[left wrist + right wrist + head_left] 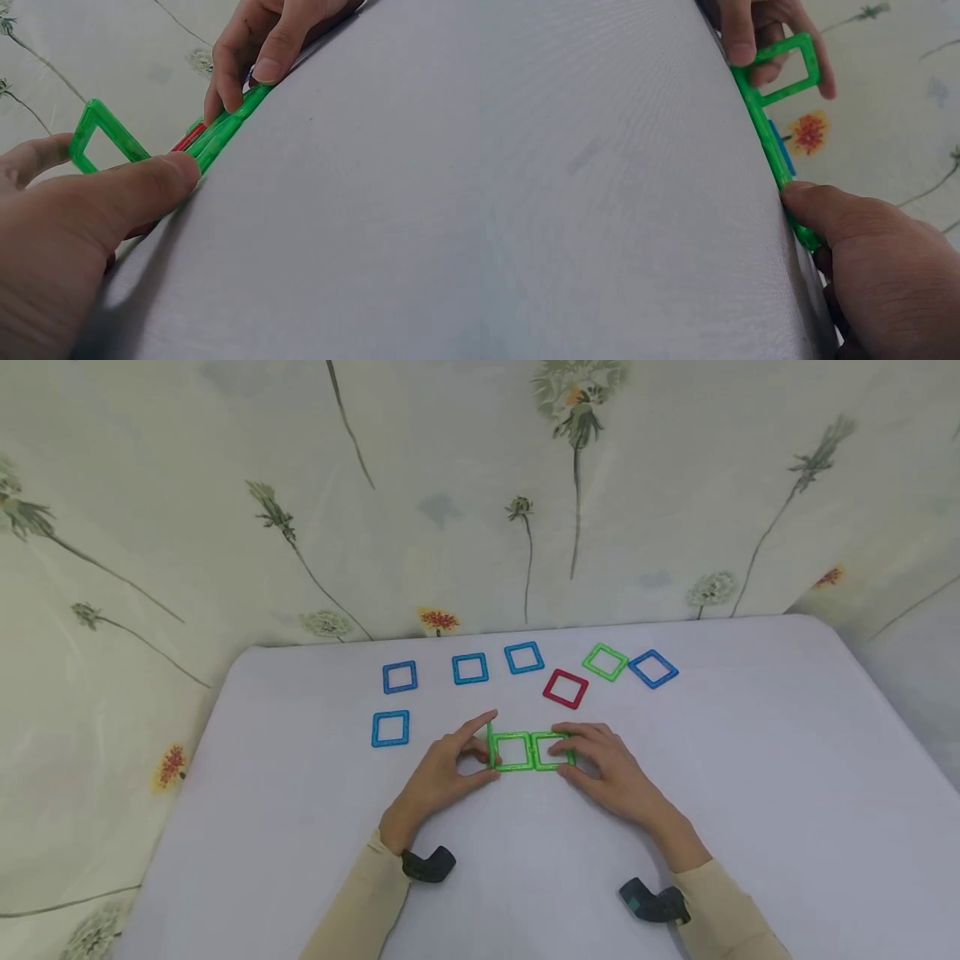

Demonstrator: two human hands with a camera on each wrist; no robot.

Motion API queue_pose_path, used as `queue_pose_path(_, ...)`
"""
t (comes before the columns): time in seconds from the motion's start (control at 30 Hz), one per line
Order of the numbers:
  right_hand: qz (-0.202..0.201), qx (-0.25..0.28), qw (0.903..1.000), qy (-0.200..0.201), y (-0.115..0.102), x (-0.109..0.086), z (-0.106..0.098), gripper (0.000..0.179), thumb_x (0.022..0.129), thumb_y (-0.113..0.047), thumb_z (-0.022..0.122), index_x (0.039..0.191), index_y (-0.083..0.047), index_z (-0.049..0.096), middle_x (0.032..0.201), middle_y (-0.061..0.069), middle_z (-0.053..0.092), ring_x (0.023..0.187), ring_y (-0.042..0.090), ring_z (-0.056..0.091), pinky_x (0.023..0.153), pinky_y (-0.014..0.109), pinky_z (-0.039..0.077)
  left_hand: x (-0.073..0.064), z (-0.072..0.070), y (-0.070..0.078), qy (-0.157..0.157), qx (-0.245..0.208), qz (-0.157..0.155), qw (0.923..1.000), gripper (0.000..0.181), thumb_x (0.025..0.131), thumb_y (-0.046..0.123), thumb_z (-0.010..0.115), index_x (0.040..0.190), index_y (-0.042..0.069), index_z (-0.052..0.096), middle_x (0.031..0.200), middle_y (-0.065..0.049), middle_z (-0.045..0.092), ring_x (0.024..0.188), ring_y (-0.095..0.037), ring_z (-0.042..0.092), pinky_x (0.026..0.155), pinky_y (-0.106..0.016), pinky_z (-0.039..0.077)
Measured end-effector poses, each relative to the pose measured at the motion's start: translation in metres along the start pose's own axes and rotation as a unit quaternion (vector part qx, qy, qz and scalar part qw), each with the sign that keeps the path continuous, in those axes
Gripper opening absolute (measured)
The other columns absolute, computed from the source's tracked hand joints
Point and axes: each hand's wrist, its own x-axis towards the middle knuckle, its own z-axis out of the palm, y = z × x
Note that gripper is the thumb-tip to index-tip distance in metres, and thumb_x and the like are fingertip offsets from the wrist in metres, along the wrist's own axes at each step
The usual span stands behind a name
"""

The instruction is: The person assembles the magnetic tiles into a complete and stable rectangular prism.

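Two green square magnetic tile frames lie flat, edge to edge: a left one [513, 768] and a right one [546, 767]. At the outer edge of the left one, a third green magnetic tile [808, 58] stands upright. My left hand [441, 768] holds this corner, its thumb low at the joint and its index finger reaching up by the upright tile's top. With thumb and fingers, my right hand [611, 772] grips the right flat tile at its near and far edges. Some of the left fingers are hidden behind the tiles in the left wrist view.
Beyond the hands on the white table [510, 877] lie several blue square tiles [470, 682], a red tile [555, 697], and a green tile [606, 648] touching a blue one [641, 677]. A flower-patterned cloth [450, 552] rises behind the table's far edge.
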Motion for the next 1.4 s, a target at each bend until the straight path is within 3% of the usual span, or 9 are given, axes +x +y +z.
queue_pose_path(0.3,-0.003,-0.004,1.0,0.002,0.0014,0.0003,0.0011,0.025,0.086,-0.02,0.069,0.109,-0.027,0.065,0.138,-0.003,0.049,0.128,0.018,0.037,0.101,0.049,0.034,0.0011,-0.0014,0.0007,-0.002,0.013,0.034,0.9994,0.088,0.078,0.014,0.077,0.149,0.023,0.026,0.091,0.015,0.069,0.09,0.002,0.06,0.097,-0.033,0.046)
queue_pose_path(0.7,-0.007,-0.006,0.9999,0.008,0.0048,0.0025,-0.0021,0.025,0.085,-0.019,0.07,0.108,-0.027,0.065,0.138,-0.003,0.051,0.128,0.019,0.037,0.101,0.048,0.032,0.0063,-0.0023,0.0041,-0.024,-0.009,0.018,0.9995,0.083,0.081,0.014,0.074,0.148,0.024,0.027,0.09,0.014,0.068,0.089,0.002,0.058,0.096,-0.029,0.046)
queue_pose_path(1.0,-0.004,-0.002,1.0,0.003,0.0062,0.0026,-0.0016,0.024,0.085,-0.019,0.07,0.108,-0.027,0.065,0.138,-0.003,0.05,0.128,0.018,0.037,0.101,0.048,0.032,0.0048,-0.0012,0.0009,0.008,-0.023,0.014,0.9996,0.091,0.079,0.02,0.077,0.149,0.019,0.019,0.09,0.013,0.065,0.083,-0.001,0.058,0.094,-0.032,0.046)
queue_pose_path(1.1,-0.003,-0.002,1.0,0.003,0.006,0.0018,-0.0011,0.024,0.085,-0.02,0.07,0.108,-0.027,0.065,0.138,-0.003,0.05,0.128,0.017,0.037,0.101,0.047,0.033,0.0035,-0.0003,-0.0004,0.01,-0.039,0.001,0.9992,0.082,0.079,0.02,0.076,0.142,0.015,0.023,0.09,0.012,0.064,0.081,0.0,0.059,0.093,-0.031,0.046)
queue_pose_path(1.3,-0.001,-0.001,1.0,0.003,0.0057,0.0007,0.0017,0.026,0.085,-0.02,0.07,0.109,-0.029,0.065,0.138,-0.004,0.05,0.128,0.016,0.037,0.1,0.047,0.034,-0.0006,0.0002,-0.0028,0.009,-0.045,-0.019,0.9988,0.041,0.079,0.02,0.076,0.103,0.017,0.043,0.085,0.011,0.063,0.079,0.0,0.058,0.081,-0.023,0.048)
queue_pose_path(1.4,0.001,0.005,1.0,0.003,0.0047,0.0003,0.004,0.026,0.085,-0.02,0.07,0.109,-0.029,0.065,0.139,-0.005,0.049,0.128,0.016,0.037,0.1,0.048,0.034,-0.0028,-0.0003,-0.0037,0.01,-0.03,-0.014,0.9994,0.032,0.08,0.02,0.076,0.101,0.018,0.052,0.085,0.011,0.064,0.079,0.0,0.059,0.078,-0.021,0.05)
